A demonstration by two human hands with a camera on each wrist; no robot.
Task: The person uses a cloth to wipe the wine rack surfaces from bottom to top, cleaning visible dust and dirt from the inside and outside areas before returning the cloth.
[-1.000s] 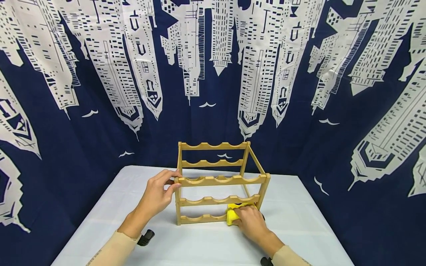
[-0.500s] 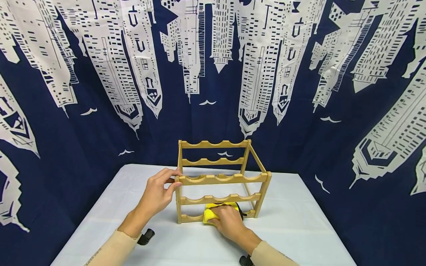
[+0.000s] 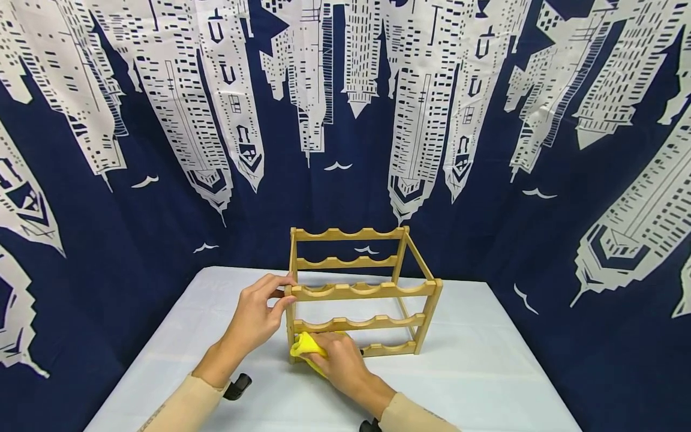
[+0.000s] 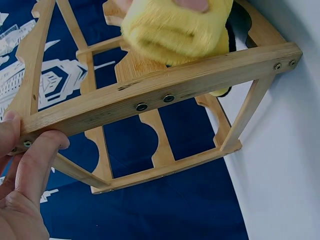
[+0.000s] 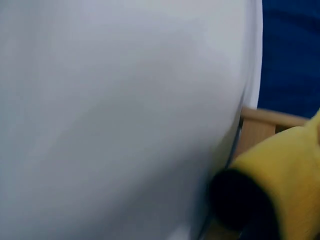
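A light wooden bottle rack (image 3: pixel 358 291) with scalloped rails stands on the white-covered table. My left hand (image 3: pixel 259 309) grips its upper front left corner, thumb and fingers on either side of the post. Bunched in my right hand (image 3: pixel 342 360) is a yellow cloth (image 3: pixel 306 345), held against the lowest front rail at its left end. In the left wrist view the fuzzy folded cloth (image 4: pixel 175 32) has a dark edge and sits by the rack's side post (image 4: pixel 155 92). The right wrist view shows the cloth (image 5: pixel 280 175) close up, over the wooden rail.
The white tabletop (image 3: pixel 459 372) extends around the rack on both sides and in front. Behind it hangs a navy curtain (image 3: pixel 345 198) printed with white upside-down skyscrapers. Each wrist wears a small black camera mount (image 3: pixel 237 387).
My right hand has slid the yellow cloth leftward along the lowest front rail, from its right end to its left end. The left hand keeps its grip on the corner.
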